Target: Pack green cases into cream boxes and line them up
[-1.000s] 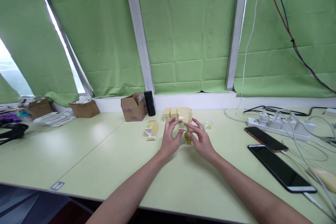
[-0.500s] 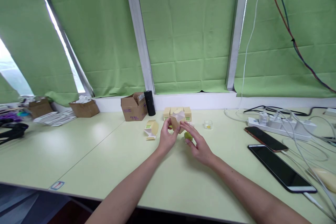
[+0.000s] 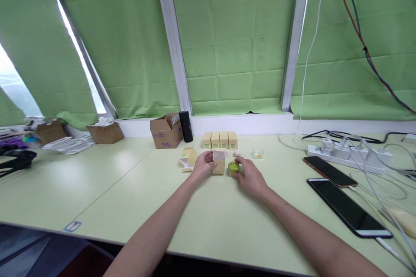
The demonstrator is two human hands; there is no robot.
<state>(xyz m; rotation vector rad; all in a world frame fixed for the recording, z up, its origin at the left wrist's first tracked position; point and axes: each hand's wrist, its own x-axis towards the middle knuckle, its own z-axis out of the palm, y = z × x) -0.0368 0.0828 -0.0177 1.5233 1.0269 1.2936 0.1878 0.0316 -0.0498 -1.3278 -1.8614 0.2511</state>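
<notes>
My left hand [image 3: 202,165] grips a small tan carton [image 3: 219,162] that stands upright on the pale green table [image 3: 136,181], its top flaps open. My right hand [image 3: 251,176] closes on a small green-lidded jar [image 3: 233,167] resting on the table just right of the carton. Behind them a row of several closed tan cartons [image 3: 219,140] lines up near the window sill. Another opened carton [image 3: 187,158] lies on its side to the left of my left hand.
A clear small jar [image 3: 258,153] and a pinkish bit [image 3: 237,153] sit right of the row. A brown cardboard box [image 3: 165,130] and black cylinder [image 3: 185,126] stand at the back. Two phones [image 3: 347,207], a power strip [image 3: 349,152] and cables fill the right side.
The carton, held up in the air by both hands, has come down onto the table in my left hand. My right hand dropped to the green-lidded jar and closed on it.
</notes>
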